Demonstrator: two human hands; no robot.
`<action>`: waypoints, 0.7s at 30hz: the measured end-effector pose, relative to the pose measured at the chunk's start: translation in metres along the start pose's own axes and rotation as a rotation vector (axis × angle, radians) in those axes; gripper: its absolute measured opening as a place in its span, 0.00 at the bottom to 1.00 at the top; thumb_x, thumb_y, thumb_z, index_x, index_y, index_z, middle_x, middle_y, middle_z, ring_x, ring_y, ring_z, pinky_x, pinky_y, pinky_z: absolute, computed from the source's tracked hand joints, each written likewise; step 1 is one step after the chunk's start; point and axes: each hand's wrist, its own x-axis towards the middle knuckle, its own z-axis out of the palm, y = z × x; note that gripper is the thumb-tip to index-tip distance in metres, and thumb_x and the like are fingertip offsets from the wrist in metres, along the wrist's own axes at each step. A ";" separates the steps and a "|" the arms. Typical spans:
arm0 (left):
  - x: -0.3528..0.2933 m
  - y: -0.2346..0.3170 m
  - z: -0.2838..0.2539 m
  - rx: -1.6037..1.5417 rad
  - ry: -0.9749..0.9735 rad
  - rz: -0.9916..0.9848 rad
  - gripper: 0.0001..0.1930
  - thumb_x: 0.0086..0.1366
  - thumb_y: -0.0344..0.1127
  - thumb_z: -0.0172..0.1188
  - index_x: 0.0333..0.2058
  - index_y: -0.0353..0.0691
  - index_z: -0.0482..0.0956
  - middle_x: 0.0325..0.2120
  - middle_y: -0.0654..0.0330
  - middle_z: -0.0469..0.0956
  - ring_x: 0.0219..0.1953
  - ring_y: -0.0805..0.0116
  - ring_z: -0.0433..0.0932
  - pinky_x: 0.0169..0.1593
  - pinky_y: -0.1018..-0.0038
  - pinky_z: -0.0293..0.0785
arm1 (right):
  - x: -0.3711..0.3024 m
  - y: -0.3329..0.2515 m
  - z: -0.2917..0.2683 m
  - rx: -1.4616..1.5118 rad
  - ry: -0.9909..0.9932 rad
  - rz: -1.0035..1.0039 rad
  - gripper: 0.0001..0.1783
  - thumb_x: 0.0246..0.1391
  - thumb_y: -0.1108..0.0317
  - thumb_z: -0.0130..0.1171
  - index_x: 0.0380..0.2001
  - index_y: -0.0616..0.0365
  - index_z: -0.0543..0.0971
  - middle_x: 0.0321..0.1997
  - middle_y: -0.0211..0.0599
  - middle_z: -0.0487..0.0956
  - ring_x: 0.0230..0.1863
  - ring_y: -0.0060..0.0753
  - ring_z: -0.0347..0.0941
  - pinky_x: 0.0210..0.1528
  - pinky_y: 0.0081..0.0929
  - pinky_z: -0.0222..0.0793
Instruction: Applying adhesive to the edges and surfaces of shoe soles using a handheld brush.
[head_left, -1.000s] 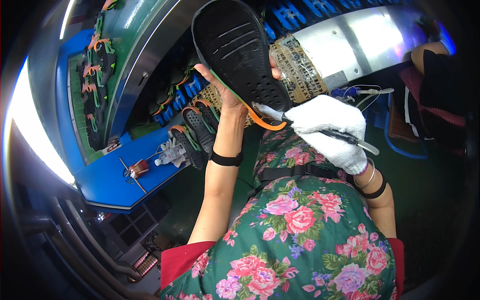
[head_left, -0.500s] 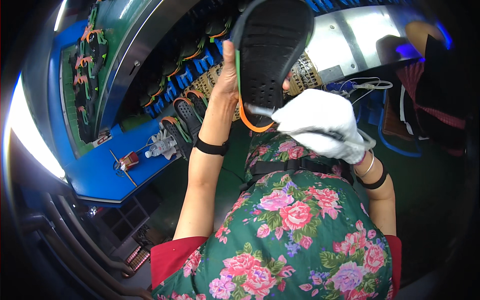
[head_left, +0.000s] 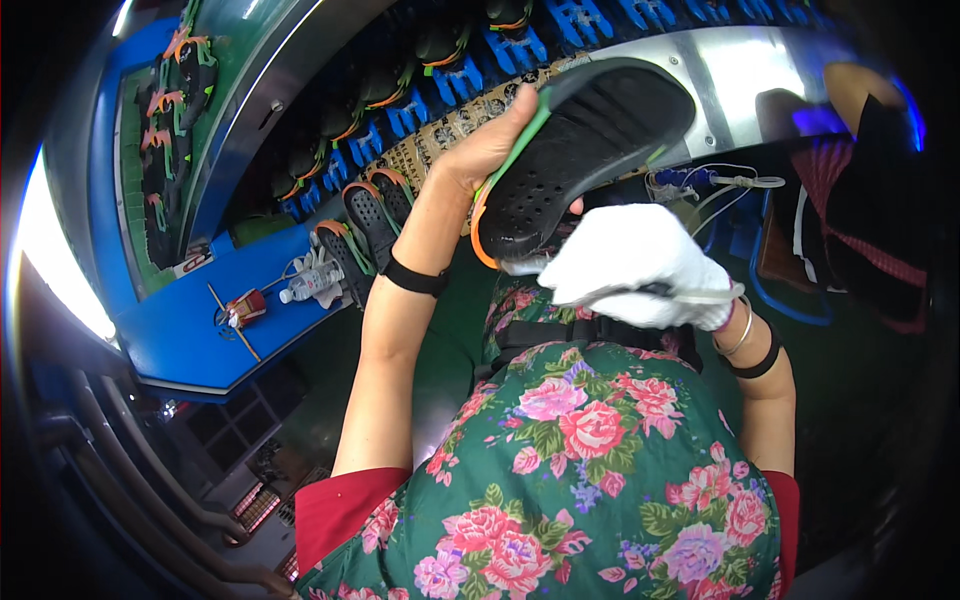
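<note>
The black, rubber-like shoe piece with green-and-orange edging and a perforated end (head_left: 600, 135) is raised in front of the torso, its long axis slanting from the orange-edged end at lower left to the broad end at upper right. The bare left hand (head_left: 485, 152) is clamped on it, with the thumb along the green edge and one fingertip showing opposite. Below the shoe piece, the right hand in a white knitted glove (head_left: 635, 262) has its fingers closed on a slim, pale-tipped tool (head_left: 523, 267), whose tip lies nearest the orange-edged end; contact cannot be confirmed.
</note>
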 end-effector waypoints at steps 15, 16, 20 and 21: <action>-0.013 -0.079 0.019 -0.090 0.419 0.355 0.15 0.75 0.38 0.54 0.53 0.36 0.78 0.48 0.53 0.82 0.50 0.59 0.81 0.59 0.59 0.77 | 0.004 -0.004 -0.033 -0.277 0.365 0.143 0.09 0.48 0.76 0.69 0.35 0.55 0.89 0.39 0.36 0.88 0.42 0.36 0.85 0.48 0.32 0.78; -0.016 -0.082 0.019 0.023 0.530 0.277 0.15 0.74 0.36 0.54 0.54 0.35 0.78 0.48 0.53 0.82 0.49 0.58 0.81 0.57 0.59 0.78 | 0.003 -0.005 -0.032 -0.275 0.333 0.142 0.10 0.48 0.76 0.68 0.36 0.54 0.88 0.39 0.36 0.88 0.41 0.39 0.84 0.47 0.33 0.77; -0.022 -0.077 0.011 -0.044 0.365 0.197 0.16 0.76 0.36 0.53 0.53 0.30 0.77 0.45 0.44 0.82 0.42 0.53 0.84 0.44 0.60 0.83 | 0.002 -0.007 -0.026 -0.387 0.332 0.090 0.07 0.48 0.76 0.70 0.33 0.57 0.88 0.38 0.38 0.87 0.38 0.38 0.84 0.41 0.31 0.78; -0.022 -0.076 0.013 -0.158 0.394 0.236 0.17 0.77 0.36 0.51 0.51 0.26 0.77 0.42 0.41 0.83 0.40 0.52 0.85 0.44 0.62 0.85 | 0.003 -0.007 -0.024 -0.391 0.354 0.070 0.08 0.48 0.76 0.70 0.34 0.58 0.88 0.38 0.39 0.87 0.37 0.38 0.84 0.41 0.31 0.78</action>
